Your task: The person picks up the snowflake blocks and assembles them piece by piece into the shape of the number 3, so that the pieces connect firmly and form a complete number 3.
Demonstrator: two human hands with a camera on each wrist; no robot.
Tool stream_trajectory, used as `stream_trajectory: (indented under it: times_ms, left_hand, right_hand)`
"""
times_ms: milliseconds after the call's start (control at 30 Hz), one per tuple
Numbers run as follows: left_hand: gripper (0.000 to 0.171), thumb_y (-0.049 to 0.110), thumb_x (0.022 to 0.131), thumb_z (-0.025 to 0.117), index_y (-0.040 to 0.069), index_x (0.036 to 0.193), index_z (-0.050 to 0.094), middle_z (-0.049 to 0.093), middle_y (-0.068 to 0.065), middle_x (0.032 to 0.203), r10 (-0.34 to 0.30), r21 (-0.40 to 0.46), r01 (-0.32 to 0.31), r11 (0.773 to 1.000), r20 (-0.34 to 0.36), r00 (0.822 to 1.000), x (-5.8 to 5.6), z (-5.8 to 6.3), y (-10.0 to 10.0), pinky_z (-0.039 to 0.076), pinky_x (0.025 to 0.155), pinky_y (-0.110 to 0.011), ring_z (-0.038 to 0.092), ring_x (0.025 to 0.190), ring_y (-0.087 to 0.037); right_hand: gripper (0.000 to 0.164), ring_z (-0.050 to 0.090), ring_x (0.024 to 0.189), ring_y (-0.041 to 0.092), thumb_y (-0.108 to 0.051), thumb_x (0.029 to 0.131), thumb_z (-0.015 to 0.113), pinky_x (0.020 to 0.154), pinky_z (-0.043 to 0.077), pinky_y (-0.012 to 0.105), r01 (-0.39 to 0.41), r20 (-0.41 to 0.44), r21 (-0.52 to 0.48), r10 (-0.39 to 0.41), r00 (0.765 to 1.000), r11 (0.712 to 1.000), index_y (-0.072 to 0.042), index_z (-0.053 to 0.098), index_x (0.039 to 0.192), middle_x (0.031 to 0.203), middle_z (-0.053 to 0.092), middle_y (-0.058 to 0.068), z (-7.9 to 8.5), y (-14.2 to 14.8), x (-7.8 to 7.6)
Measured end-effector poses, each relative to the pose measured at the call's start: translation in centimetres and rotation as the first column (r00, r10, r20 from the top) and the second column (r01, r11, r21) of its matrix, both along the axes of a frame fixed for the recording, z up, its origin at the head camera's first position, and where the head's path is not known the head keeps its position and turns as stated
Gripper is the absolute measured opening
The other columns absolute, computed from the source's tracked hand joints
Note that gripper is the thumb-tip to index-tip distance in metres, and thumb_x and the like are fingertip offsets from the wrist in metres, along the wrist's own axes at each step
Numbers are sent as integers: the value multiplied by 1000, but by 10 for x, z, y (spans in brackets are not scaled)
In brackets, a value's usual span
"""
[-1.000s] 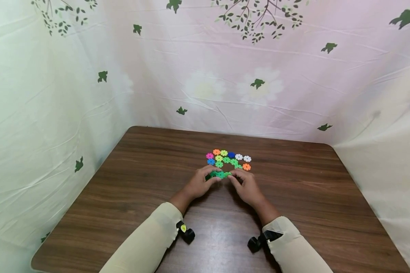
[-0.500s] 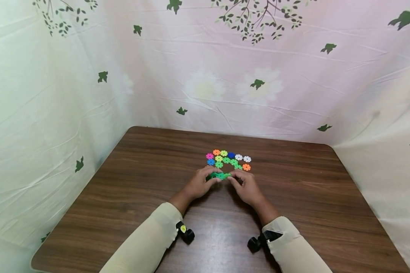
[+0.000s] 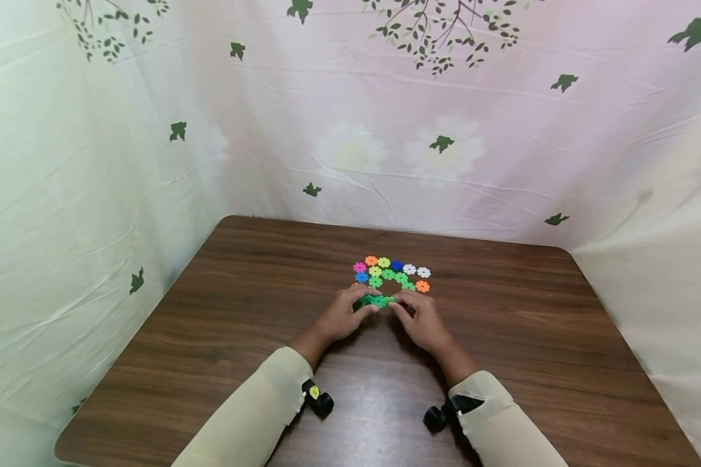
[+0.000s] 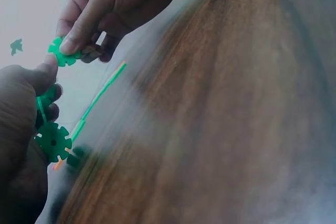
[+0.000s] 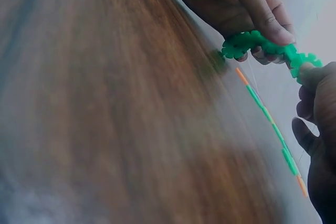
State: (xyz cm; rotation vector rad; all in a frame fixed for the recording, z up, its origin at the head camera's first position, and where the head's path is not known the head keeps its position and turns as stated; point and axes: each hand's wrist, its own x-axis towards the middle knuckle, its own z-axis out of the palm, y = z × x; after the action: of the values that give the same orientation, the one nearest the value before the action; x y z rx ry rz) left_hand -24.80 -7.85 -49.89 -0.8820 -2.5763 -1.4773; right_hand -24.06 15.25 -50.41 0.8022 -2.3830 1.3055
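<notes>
Between both hands, just above the table, stretches a short chain of linked green notched discs (image 3: 380, 301). My left hand (image 3: 340, 314) grips the chain's left part, with one disc (image 4: 53, 141) hanging below the fingers in the left wrist view. Thumb and fingers of my right hand (image 3: 423, 319) pinch the disc at the right end, seen at the tip of the chain (image 5: 305, 62) in the right wrist view. Part of the chain is hidden behind the left fingers.
Beyond the hands, several loose discs lie flat on the brown table (image 3: 257, 298): green (image 3: 388, 274), pink (image 3: 359, 267), white (image 3: 423, 272), orange (image 3: 422, 286) and dark blue (image 3: 396, 266) among them. A printed cloth (image 3: 350, 155) hangs around the table's back and sides.
The middle of the green chain has dipped slightly between the fingertips. Both hands keep nearly the same place, and the loose discs lie as before.
</notes>
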Motion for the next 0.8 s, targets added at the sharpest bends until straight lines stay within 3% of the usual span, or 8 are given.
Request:
stream_trajectory:
  times_ms: [167, 367, 600, 800]
  left_hand:
    - [36, 17, 107, 71, -1, 139, 69, 70, -16, 137, -6, 48, 6, 999, -19, 1000, 0, -3, 1, 56, 109, -45, 67, 126, -29]
    - [35, 14, 106, 72, -1, 138, 69, 72, -17, 136, 62, 136, -58, 989, -24, 998, -2, -7, 1, 56, 111, -51, 69, 128, -32]
    - [35, 12, 106, 72, 0, 139, 70, 70, -19, 137, 89, 188, -82, 979, -27, 996, -2, -5, 0, 52, 114, -55, 66, 133, -35]
    - [32, 11, 105, 73, 1, 136, 70, 69, -19, 134, 123, 212, -115, 971, -27, 992, -1, -5, 1, 54, 109, -43, 66, 125, -30]
  right_hand:
    - [9, 60, 80, 6, -6, 103, 75, 72, 53, 24, 3, 8, -19, -3, 1000, 1000, -11, 81, 107, 95, 75, 2, 0, -1, 1]
    - [16, 60, 80, 9, -1, 96, 81, 69, 53, 25, 31, -18, -23, -31, 999, 999, -4, 79, 113, 91, 71, 5, 0, -3, 1]
    - [18, 62, 79, 14, 5, 92, 83, 70, 55, 34, 95, -59, -3, -95, 994, 995, 4, 79, 110, 87, 70, 7, -3, -2, -2]
    - [24, 67, 84, 26, 8, 87, 86, 76, 56, 41, 183, -86, -6, -183, 979, 983, 5, 79, 109, 88, 71, 11, -7, -2, -6]
